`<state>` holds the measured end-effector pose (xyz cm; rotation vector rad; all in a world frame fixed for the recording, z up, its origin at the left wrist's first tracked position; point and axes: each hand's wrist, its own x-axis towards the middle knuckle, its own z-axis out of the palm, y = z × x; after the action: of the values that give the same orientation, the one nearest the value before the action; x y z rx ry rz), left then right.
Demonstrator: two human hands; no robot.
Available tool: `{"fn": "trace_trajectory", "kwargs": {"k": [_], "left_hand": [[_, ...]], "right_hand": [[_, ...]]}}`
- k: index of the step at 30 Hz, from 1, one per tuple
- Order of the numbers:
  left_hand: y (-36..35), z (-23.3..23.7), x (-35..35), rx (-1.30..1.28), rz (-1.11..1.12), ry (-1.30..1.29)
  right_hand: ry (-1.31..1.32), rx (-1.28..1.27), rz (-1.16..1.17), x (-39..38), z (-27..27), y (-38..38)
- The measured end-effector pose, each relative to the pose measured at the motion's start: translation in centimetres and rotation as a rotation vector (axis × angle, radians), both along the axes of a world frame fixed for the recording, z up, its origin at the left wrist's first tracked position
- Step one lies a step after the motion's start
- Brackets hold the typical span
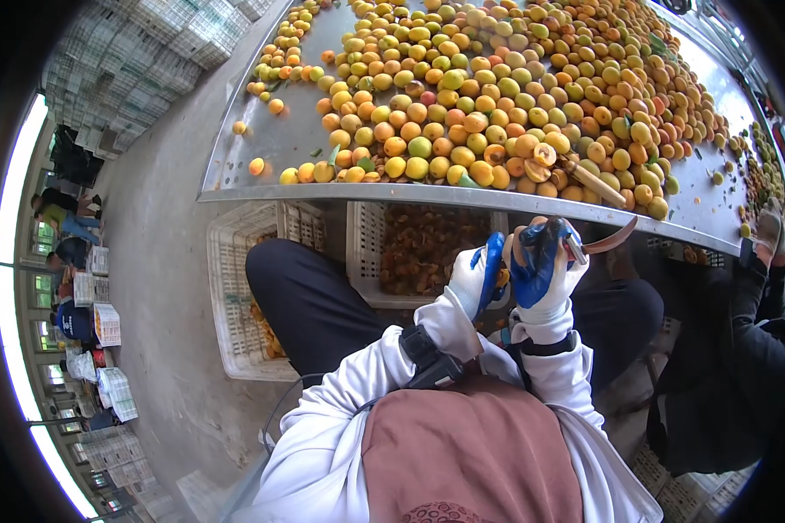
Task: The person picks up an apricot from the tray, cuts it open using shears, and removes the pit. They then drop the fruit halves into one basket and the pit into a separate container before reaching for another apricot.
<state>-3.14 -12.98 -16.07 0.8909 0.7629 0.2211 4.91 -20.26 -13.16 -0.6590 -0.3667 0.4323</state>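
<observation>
Metal tabletop [392,193] stretched ahead of my hands, heaped fruit [419,146] lying just beyond them. From my right hand [545,272], closed around its grip, the curved knife [613,239] pointed rightward, blade crosswise, tip bending away from me. Just left, my left hand [475,277] was curled inward; I couldn't tell what it held.

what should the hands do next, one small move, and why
Probably ease the right hand slightly away from the left hand: the two are close together, and a curved tool juts out from the right one. What lies between them is hard to make out.
</observation>
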Motion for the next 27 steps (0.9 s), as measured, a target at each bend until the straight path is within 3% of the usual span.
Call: {"fn": "trace_trajectory", "kwargs": {"k": [2, 4, 6, 8, 9, 13, 15, 17, 19, 20, 22, 23, 24, 27], "left_hand": [[0.1, -1.7, 0.0, 0.084, 0.03, 0.018], [0.6, -4.1, 0.0, 0.42, 0.002, -0.034], [0.6, -4.6, -0.3, 0.482, 0.01, -0.017], [0.8, -4.2, -0.8, 0.545, 0.019, 0.005], [0.8, -1.8, -1.1, 0.477, 0.003, 0.024], [1.1, -1.7, -1.5, 0.207, -0.027, -0.008], [1.1, -2.7, -1.5, 0.214, -0.036, -0.064], [1.4, -3.2, -1.4, 0.226, -0.045, -0.127], [2.0, -2.6, -1.8, 1.18, -0.078, -0.301], [2.3, -2.2, -2.0, 1.19, -0.072, -0.305], [3.1, -0.7, -1.9, 0.169, -0.043, 0.041], [3.3, -0.6, -1.1, -0.285, 0.15, -0.1], [4.0, -1.3, -1.1, -0.277, 0.155, -0.116], [6.1, -4.6, -2.0, 0.048, 0.204, -0.17]], "right_hand": [[-0.092, -0.162, -0.065, -0.7, 0.4, -0.1], [-0.223, -0.246, -0.045, -1.4, 1.7, 0.1], [-0.378, -0.349, -0.195, -1.6, 0.7, 0.4], [0.114, -0.163, -0.071, -0.9, -0.7, 0.8], [0.206, -0.028, 0.067, -0.3, 0.7, 1.1], [0.357, -0.123, 0.083, 0.5, 1.4, 1.8], [0.64, 0.028, 0.25, 1.2, 0.2, 1.9], [0.614, 0.048, 0.307, 1.2, -0.3, 2.1], [0.593, 0.067, 0.389, 0.9, -0.6, 2.2], [0.585, 0.073, 0.396, 0.3, -0.7, 2.3], [0.531, -0.026, 0.436, -1.6, -0.5, 2.5], [0.325, -0.16, 0.368, -2.4, -1.1, 2.6], [0.07, -0.365, 0.094, -2.8, -2.6, 2.8], [0.007, -0.33, 0.091, -3.2, -4.0, 2.1]]}}
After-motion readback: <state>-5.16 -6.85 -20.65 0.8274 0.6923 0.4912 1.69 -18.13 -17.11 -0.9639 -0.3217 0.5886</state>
